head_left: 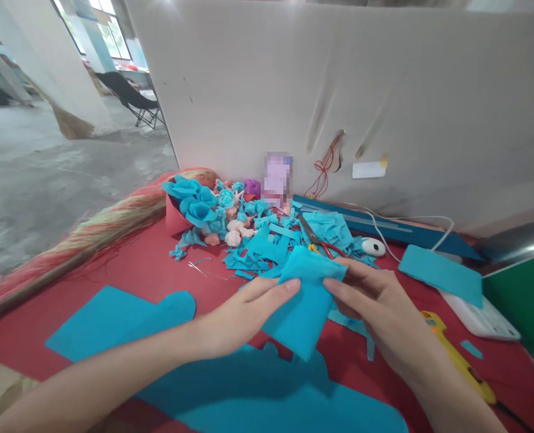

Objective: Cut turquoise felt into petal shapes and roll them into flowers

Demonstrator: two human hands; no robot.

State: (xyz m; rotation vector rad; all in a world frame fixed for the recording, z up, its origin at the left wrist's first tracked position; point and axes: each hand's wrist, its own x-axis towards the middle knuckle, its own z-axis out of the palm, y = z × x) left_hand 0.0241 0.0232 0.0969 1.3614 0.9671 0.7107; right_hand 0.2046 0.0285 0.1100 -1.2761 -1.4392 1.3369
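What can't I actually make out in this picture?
In the head view:
Left hand: partly hidden behind the folded blue sheet.
Person: cut off by the left edge.
Upright purple thing: blurred into blocks, details unreadable.
White device: partly covered by the blue pad.

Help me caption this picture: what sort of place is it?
Probably a handicraft workshop: turquoise artificial flowers and a heap of cut scraps on a red tabletop, with a bare concrete floor beyond.

Folded paper [300,322]: plain turquoise. Desk [145,267] beneath it: red. Left behind it, flowers [215,221]: turquoise, pale pink. Right of it, tool [462,362]: mostly yellow.
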